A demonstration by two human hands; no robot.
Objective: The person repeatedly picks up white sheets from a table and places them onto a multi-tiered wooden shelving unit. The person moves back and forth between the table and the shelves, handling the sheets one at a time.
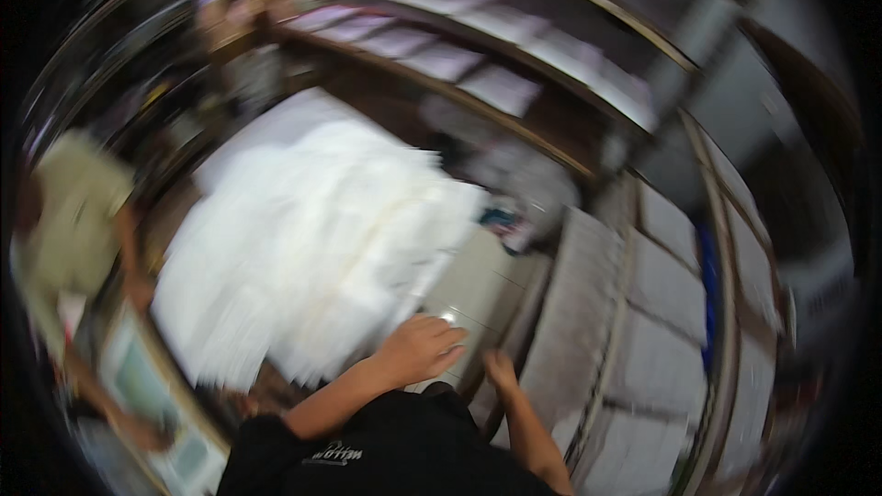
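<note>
My left hand (423,347) is in front of my body, beside the near right edge of a big heap of white sheets (303,239). Its fingers are curled together, and nothing shows in them. To its right, my right hand (501,371) hangs over the floor near a long pale bench or shelf top (574,312). Motion smears its fingers, and I see nothing held. The white sheets lie fanned in overlapping layers, their edges blurred.
Shelves with rows of white stacks (501,90) run along the back. More white stacks (657,363) line the right side. Clear plastic bags (524,179) lie behind the tiled floor (478,280). At left, a person in a yellowish shirt (78,211) stands by a framed panel (152,381).
</note>
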